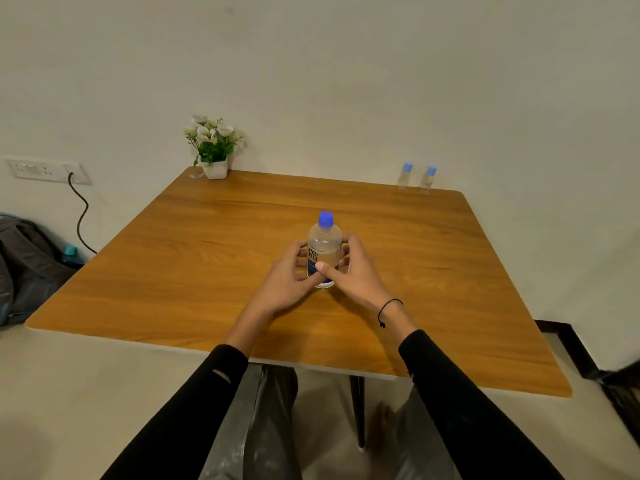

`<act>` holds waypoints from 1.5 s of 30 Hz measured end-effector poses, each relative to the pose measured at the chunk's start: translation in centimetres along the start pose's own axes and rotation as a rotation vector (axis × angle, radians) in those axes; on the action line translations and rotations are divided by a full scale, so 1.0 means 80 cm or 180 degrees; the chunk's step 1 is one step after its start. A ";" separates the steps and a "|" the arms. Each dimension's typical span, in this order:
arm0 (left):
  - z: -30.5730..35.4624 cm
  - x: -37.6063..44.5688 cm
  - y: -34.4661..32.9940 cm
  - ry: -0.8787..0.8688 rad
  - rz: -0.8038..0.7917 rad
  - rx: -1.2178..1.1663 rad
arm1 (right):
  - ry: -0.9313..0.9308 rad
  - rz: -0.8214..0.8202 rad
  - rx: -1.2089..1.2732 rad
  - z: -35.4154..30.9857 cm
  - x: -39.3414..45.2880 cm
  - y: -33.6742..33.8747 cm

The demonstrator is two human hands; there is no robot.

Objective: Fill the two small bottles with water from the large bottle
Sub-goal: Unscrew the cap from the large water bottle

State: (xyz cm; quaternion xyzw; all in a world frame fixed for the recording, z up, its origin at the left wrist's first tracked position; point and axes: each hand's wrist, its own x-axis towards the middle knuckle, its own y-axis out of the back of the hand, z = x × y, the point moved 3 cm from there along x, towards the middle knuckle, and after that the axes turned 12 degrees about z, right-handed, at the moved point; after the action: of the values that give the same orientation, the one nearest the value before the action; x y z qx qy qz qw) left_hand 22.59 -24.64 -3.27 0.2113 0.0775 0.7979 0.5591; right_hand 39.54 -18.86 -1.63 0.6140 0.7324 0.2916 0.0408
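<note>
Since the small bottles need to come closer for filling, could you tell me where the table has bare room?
Bare wood lies on both sides of the large bottle and between it and the two small bottles. The far-left corner holds a flower pot. The middle is crowded: the left hand and right hand both grip the bottle.

I take the large bottle [324,249] as landmark. It stands upright near the middle of the table [207,237], with my left hand [289,273] and right hand [356,271] wrapped around it from either side. Behind it and to its right I see bare tabletop reaching to the two small bottles [417,176] at the far right edge, by the wall. Far behind it to the left, a flower pot [214,168] occupies the corner. Either flank lies open.
</note>
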 end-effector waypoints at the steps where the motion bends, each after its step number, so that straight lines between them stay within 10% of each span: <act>1: 0.000 -0.004 -0.001 -0.0017 -0.0026 -0.0005 | -0.0012 -0.0002 -0.0013 0.001 -0.006 0.002; 16: 0.047 0.009 -0.006 -0.0482 0.0541 -0.0304 | 0.0845 0.0363 -0.0769 -0.103 0.026 0.054; 28: 0.041 0.008 -0.004 -0.0370 0.0506 -0.0583 | 0.1297 -0.1057 -0.1633 -0.145 0.046 0.062; 34: 0.040 0.008 -0.005 -0.0437 0.0513 -0.0610 | 0.1542 -0.0417 -0.2771 -0.164 0.052 0.056; 45: 0.038 0.008 -0.003 -0.0437 0.0450 -0.0527 | 0.1452 -0.0883 -0.2816 -0.163 0.053 0.047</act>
State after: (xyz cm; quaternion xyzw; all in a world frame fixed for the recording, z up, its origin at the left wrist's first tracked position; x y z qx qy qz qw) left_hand 23.92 -24.28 -0.44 0.2235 -0.0422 0.8226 0.5211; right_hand 36.40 -19.58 12.20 0.3558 0.6038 0.6918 0.1741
